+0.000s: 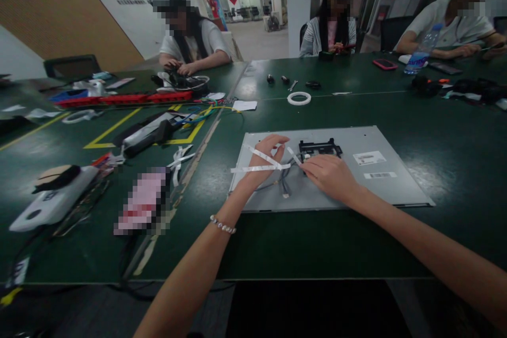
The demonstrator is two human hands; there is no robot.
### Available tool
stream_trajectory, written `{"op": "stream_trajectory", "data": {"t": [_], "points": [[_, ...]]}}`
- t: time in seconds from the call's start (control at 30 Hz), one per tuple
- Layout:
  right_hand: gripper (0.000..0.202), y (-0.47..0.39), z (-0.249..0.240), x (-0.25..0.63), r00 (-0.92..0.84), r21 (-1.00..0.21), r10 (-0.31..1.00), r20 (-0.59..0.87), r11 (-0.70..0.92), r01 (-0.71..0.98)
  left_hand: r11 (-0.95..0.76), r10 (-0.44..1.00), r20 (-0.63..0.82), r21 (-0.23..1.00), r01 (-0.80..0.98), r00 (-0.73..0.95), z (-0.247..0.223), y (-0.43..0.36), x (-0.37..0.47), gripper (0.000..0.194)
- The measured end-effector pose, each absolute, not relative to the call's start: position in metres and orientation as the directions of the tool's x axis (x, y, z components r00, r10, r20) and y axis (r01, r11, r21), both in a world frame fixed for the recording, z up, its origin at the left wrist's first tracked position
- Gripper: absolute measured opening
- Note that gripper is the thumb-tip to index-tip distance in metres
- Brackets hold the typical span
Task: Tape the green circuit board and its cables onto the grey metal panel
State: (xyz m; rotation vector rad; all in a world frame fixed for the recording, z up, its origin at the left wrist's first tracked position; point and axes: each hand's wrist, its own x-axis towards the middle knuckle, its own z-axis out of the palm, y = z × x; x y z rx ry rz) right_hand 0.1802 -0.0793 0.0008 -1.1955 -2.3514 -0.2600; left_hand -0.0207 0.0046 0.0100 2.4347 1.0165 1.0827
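Note:
A flat grey metal panel (340, 190) with labels lies on the table before me. Above its left part is my left hand (266, 157), fingers bent with a gap to the thumb and nothing seen between them. Strips of white tape (257, 168) cling to the back of this hand and wrist. My right hand (330, 175) pinches another short white tape strip (293, 156) at its lower end. Grey cables (284, 185) with a plug lie on the panel between the hands. Behind the right hand sits a black bracket (320, 145), partly covered by it.
A white tape roll (299, 98) and a small wrench (293, 85) lie beyond the panel. To the left are a phone (144, 198), a white device (53, 200), cables and a red strip (127, 98). Several people sit across the table; a water bottle (422, 53) stands far right.

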Motion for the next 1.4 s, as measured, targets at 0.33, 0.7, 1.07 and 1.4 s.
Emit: {"op": "stream_trajectory", "data": {"t": [0.33, 0.7, 1.07, 1.4], "points": [[0.022, -0.077, -0.012, 0.169, -0.56, -0.01, 0.688, 0.461, 0.635, 0.772, -0.652, 0.758, 0.383, 0.462, 0.602, 0.528, -0.017, 0.004, -0.011, 0.016], [0.025, -0.089, -0.003, 0.169, -0.631, 0.02, 0.687, 0.36, 0.671, 0.741, -0.65, 0.758, 0.362, 0.495, 0.577, 0.543, -0.02, 0.005, -0.011, 0.02], [0.025, -0.092, -0.003, 0.183, -0.44, -0.27, 0.715, 0.543, 0.644, 0.716, -0.648, 0.76, 0.396, 0.398, 0.649, 0.516, -0.022, 0.005, -0.007, 0.014], [0.016, -0.096, 0.011, 0.171, -0.202, -0.686, 0.859, 0.47, 0.5, 0.53, -0.712, 0.691, 0.521, 0.371, 0.596, 0.501, -0.002, -0.018, 0.007, 0.016]]}}
